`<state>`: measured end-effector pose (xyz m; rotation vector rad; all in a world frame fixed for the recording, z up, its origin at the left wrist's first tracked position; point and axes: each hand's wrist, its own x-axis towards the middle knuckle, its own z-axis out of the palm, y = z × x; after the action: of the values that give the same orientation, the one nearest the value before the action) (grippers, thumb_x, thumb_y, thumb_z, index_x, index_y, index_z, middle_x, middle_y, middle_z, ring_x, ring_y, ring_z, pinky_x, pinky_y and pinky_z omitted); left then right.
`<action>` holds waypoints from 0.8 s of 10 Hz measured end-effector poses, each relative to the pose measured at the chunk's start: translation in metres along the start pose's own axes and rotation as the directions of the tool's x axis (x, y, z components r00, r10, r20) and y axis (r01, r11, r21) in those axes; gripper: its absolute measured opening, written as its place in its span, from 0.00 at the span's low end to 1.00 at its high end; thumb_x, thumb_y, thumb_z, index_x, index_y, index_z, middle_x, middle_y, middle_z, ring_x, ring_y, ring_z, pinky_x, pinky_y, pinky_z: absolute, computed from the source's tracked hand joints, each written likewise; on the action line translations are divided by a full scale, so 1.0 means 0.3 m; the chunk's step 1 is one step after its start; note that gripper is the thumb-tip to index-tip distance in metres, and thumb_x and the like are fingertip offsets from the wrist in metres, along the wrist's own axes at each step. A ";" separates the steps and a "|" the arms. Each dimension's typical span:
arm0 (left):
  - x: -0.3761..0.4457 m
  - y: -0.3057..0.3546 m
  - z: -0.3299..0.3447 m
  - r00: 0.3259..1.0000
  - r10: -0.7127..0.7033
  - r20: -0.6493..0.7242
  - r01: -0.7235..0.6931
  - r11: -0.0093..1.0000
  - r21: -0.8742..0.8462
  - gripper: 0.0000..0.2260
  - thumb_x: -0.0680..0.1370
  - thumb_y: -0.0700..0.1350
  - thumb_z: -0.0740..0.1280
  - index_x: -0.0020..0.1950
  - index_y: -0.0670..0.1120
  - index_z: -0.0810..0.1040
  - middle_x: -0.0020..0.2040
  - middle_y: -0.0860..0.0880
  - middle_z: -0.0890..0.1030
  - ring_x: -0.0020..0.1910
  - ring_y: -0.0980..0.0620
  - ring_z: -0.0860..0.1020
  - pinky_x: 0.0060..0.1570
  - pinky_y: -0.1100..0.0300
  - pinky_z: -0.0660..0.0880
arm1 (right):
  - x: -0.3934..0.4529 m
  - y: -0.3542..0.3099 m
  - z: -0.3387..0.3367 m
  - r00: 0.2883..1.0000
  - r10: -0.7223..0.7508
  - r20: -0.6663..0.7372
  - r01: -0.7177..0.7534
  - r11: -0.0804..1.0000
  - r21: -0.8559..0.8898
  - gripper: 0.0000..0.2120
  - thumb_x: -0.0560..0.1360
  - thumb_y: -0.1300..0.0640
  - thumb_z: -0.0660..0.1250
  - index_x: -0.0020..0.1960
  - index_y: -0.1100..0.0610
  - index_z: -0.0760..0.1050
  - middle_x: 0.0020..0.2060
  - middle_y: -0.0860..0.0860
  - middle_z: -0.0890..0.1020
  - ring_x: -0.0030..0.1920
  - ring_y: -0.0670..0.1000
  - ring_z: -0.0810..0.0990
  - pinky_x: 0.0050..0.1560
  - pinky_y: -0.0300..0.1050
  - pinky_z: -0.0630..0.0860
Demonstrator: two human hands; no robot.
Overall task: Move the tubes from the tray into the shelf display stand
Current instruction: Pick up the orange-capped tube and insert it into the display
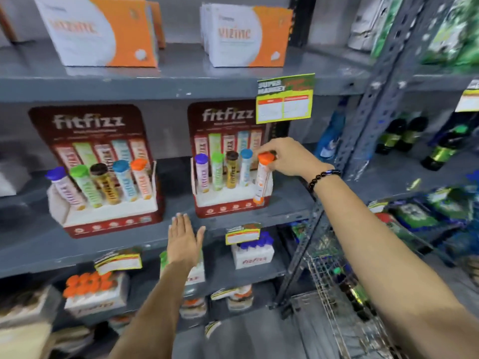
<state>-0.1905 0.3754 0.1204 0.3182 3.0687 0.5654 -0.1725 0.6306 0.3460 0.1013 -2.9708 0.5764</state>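
Two fitfizz display stands on grey shelf (233, 224). Left stand (103, 218): 5 tubes, caps purple, green, brown, blue, orange, all seated, leaning left. Right stand (233, 203): 4 tubes seated (purple, green, brown, blue caps) plus a 5th, the orange-cap tube (263, 177), at the stand's R end, base at front edge; can't tell if fully seated. Right hand (287, 158) pinches that tube at the cap; beaded bracelet (322, 177) on wrist. Left hand (184, 238) flat, fingers spread, empty, near shelf edge between stands. Shelf below: orange-cap pack (90, 283), purple-cap pack (255, 244). Price tags in clear view: 3.
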 end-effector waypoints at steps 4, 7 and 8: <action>0.059 0.044 0.058 0.982 -0.180 0.049 0.169 0.969 0.178 0.32 0.80 0.60 0.45 0.75 0.39 0.43 0.77 0.39 0.46 0.76 0.40 0.44 0.74 0.47 0.43 | 0.130 0.143 -0.024 1.000 -0.024 -0.004 0.025 0.992 0.122 0.04 0.66 0.64 0.72 0.39 0.58 0.80 0.39 0.51 0.81 0.38 0.46 0.75 0.36 0.36 0.72; 0.063 0.050 0.050 0.976 -0.202 0.084 0.183 0.965 0.186 0.32 0.79 0.60 0.43 0.75 0.41 0.41 0.77 0.40 0.44 0.75 0.42 0.41 0.74 0.48 0.41 | 0.213 0.158 0.021 1.000 0.004 -0.017 -0.002 0.990 0.140 0.20 0.71 0.64 0.70 0.62 0.57 0.73 0.62 0.57 0.74 0.61 0.56 0.73 0.63 0.48 0.72; 0.062 0.051 0.050 0.976 -0.198 0.085 0.180 0.966 0.189 0.32 0.79 0.61 0.43 0.75 0.41 0.41 0.77 0.40 0.43 0.75 0.42 0.41 0.74 0.48 0.41 | 0.218 0.173 0.024 0.999 -0.011 -0.034 0.015 0.992 0.123 0.15 0.72 0.63 0.69 0.59 0.56 0.75 0.62 0.57 0.74 0.61 0.58 0.72 0.64 0.56 0.71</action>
<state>-0.2050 0.3984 0.1125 0.0503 3.0080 0.2561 -0.2426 0.6729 0.3283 0.1203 -2.8982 0.7528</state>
